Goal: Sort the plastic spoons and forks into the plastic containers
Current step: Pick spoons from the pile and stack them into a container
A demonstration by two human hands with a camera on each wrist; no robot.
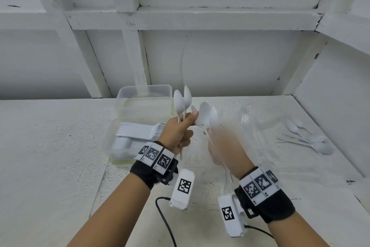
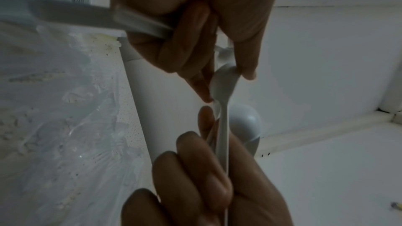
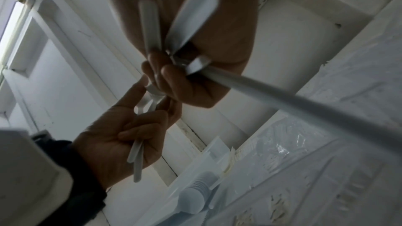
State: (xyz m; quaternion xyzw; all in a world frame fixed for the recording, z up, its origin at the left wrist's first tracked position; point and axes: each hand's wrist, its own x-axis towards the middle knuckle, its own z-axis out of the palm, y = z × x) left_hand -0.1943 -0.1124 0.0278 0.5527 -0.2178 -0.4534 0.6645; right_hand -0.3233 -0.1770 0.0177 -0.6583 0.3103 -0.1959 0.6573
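Note:
My left hand (image 1: 185, 126) grips a few white plastic spoons (image 1: 181, 101) by their handles, bowls pointing up. Right beside it, my right hand (image 1: 217, 142), blurred, grips another bunch of white spoons (image 1: 209, 115), and the two bunches almost touch. In the left wrist view my left hand (image 2: 206, 166) curls round a spoon handle (image 2: 224, 137), with the right hand (image 2: 195, 44) just above. The right wrist view has my right hand (image 3: 174, 78) round several handles (image 3: 150, 27). A clear container (image 1: 120, 142) holds stacked white cutlery; a second clear container (image 1: 144, 91) stands behind it.
A crumpled clear plastic bag (image 1: 254, 126) with clear forks lies right of my hands. Several loose white spoons (image 1: 308, 138) lie at the far right of the white table (image 1: 50, 136). White walls and beams close in the back and right. A black cable (image 1: 166, 220) trails near me.

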